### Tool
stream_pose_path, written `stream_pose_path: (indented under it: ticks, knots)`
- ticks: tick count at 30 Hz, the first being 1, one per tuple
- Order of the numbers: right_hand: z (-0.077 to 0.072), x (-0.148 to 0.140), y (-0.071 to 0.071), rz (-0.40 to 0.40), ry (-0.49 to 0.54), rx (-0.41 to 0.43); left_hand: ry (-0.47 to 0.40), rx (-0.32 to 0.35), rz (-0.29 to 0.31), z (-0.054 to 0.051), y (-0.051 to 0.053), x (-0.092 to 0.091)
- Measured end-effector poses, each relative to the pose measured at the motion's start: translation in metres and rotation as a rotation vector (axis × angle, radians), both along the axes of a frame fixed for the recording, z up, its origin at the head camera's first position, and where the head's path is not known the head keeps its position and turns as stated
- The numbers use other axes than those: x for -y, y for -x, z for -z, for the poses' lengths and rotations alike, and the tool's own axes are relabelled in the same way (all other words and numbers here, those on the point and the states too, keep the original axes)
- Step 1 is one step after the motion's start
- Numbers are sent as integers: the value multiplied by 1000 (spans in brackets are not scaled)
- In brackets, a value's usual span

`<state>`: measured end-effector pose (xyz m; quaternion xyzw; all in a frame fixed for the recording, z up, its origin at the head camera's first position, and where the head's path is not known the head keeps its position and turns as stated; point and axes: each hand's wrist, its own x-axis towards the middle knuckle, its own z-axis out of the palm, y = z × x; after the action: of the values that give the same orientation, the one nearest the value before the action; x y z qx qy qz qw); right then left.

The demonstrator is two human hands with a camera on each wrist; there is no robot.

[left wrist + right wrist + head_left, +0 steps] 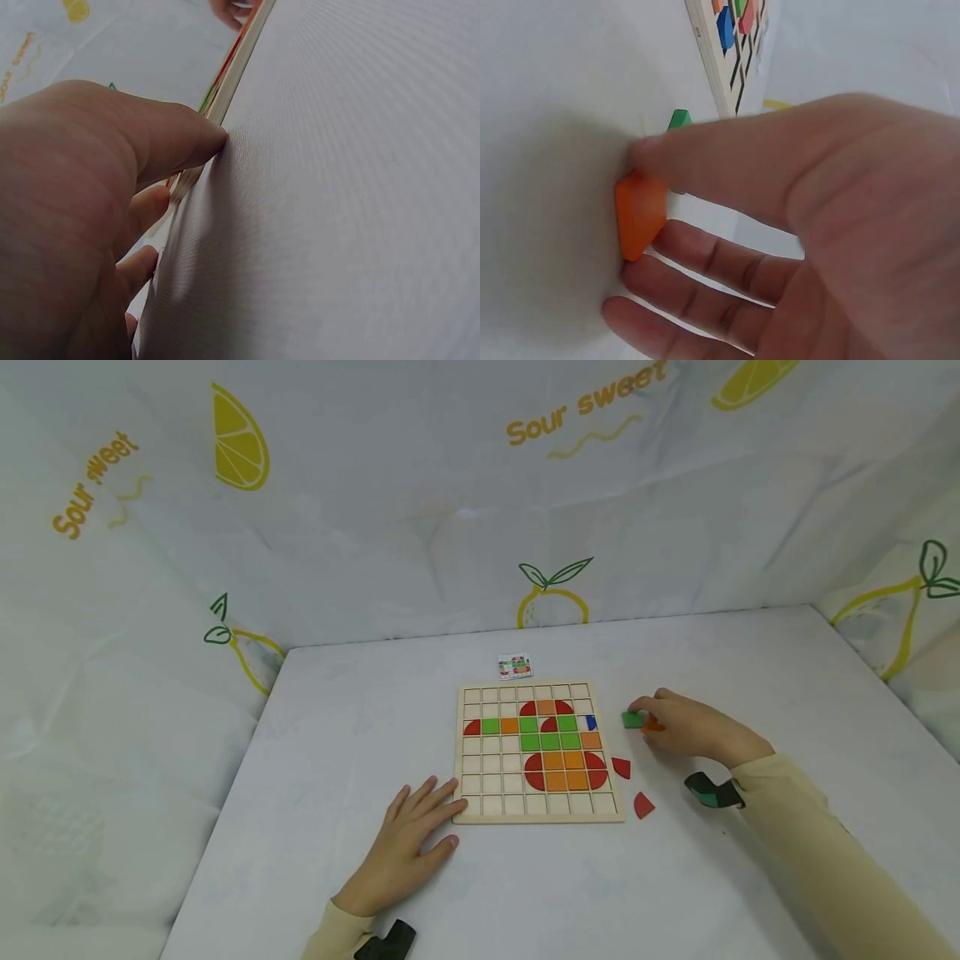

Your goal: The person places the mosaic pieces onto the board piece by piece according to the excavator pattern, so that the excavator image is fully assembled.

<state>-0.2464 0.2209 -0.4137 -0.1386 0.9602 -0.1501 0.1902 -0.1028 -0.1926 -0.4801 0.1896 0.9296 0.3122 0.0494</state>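
Observation:
A wooden grid board [491, 819] lies on the table, partly filled with red, green, orange and blue-white pieces. Spread out flat, my left hand [408, 839] touches the board's near left corner with its fingertips. To the right of the board, my right hand [686, 727] pinches an orange block [636, 217] between thumb and fingers, low at the tabletop. A green block [632, 720] lies beside it under the index finger, partly hidden by the thumb in the right wrist view.
Two red quarter-round pieces, one by the board's edge [622, 767] and a nearer one [643, 805], lie on the white table [360, 718]. A small pattern card [515, 667] sits behind the board. A printed white cloth [405, 527] hangs around the table's back and sides.

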Motion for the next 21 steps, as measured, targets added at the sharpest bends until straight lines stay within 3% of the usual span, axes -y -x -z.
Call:
stream_pose_path:
  ticks: [11, 21]
  knots:
    - [12, 10, 4, -18, 83, -156, -1, -2, 1, 0, 0, 0]
    - [-1, 37, 9, -26, 144, -149, -4, 5, 0, -1, 0, -1]
